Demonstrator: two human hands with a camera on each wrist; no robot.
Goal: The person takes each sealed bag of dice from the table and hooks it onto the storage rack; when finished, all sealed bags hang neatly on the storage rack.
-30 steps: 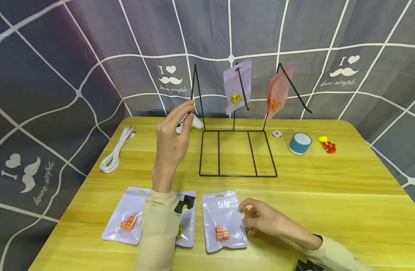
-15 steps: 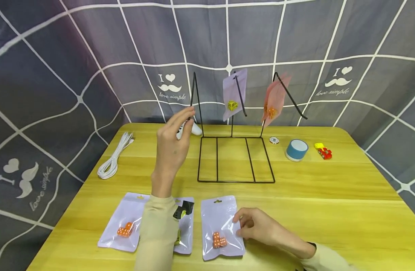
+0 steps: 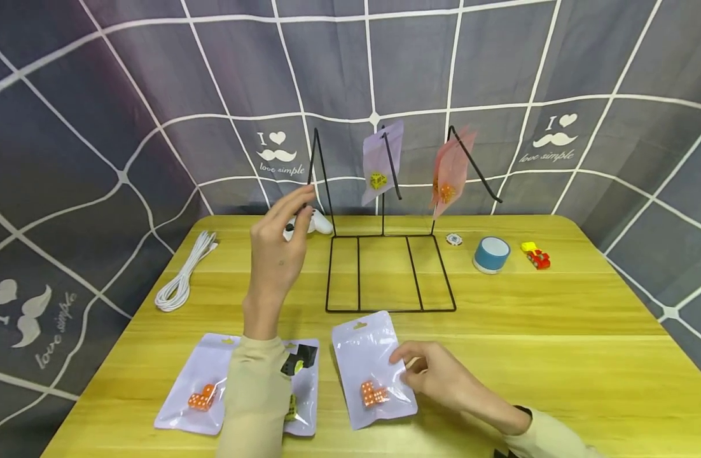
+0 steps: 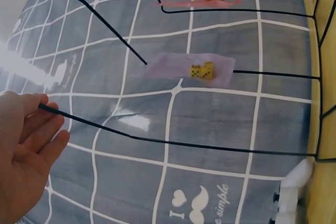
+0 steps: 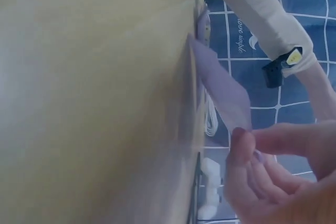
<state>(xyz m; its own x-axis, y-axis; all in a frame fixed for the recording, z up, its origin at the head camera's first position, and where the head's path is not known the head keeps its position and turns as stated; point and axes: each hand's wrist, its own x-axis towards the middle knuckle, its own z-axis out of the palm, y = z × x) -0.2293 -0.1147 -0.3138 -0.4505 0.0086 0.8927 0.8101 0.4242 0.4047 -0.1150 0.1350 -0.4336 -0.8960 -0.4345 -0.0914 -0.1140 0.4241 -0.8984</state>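
My left hand [image 3: 278, 245] is raised and pinches the tip of the left prong of a black wire rack [image 3: 392, 311], as the left wrist view shows. My right hand [image 3: 442, 375] pinches the right edge of a purple zip pouch [image 3: 362, 356] with orange dice inside; in the right wrist view that pouch [image 5: 223, 85] is tilted up off the table. A purple pouch with yellow dice [image 4: 194, 69] hangs on the middle prong. Pink pouches [image 3: 455, 168] hang on the right prong.
Another purple pouch [image 3: 204, 366] with orange dice and one [image 3: 306, 394] with yellow dice lie partly under my left sleeve. A white cable [image 3: 181, 273], a game controller [image 3: 319, 222], a poker chip [image 3: 454, 239], a blue-and-white cylinder [image 3: 491, 254] and small toys [image 3: 536, 256] stand farther back.
My right hand has taken hold of the pouch's right edge, and the pouch has tilted and lifted slightly. The left hand stays at the prong. The head view has shifted a little.
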